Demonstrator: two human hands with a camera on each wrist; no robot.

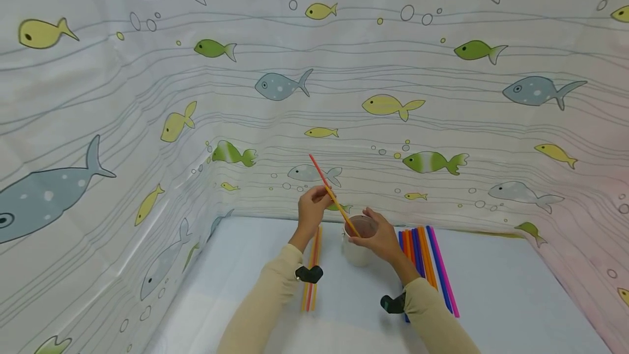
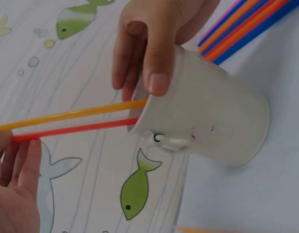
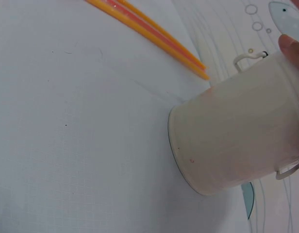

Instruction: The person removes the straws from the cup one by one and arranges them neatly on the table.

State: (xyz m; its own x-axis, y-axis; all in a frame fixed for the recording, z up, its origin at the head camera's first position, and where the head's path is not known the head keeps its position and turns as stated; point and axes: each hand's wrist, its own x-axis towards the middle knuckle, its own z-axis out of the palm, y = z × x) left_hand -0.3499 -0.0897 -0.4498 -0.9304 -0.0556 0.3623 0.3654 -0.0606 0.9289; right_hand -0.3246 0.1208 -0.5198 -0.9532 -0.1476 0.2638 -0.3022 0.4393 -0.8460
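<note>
Above the table, my left hand (image 1: 312, 209) pinches an orange straw (image 2: 72, 115) and a red straw (image 2: 81, 129) between thumb and fingers. Both slant down into the mouth of a small white bucket (image 1: 357, 255), their lower ends hidden inside it. My right hand (image 1: 380, 239) grips the bucket at its rim, thumb on the near side and fingers around the far side. The bucket stands upright on the table and has a small wire handle (image 2: 174, 143) on its side.
Left of the bucket lie a few orange and red straws (image 1: 308, 296), partly behind my left wrist. To the right, several blue, orange and pink straws (image 1: 426, 255) lie side by side. A fish-patterned curtain (image 1: 354, 70) surrounds the white table (image 1: 496, 288) at the back and sides.
</note>
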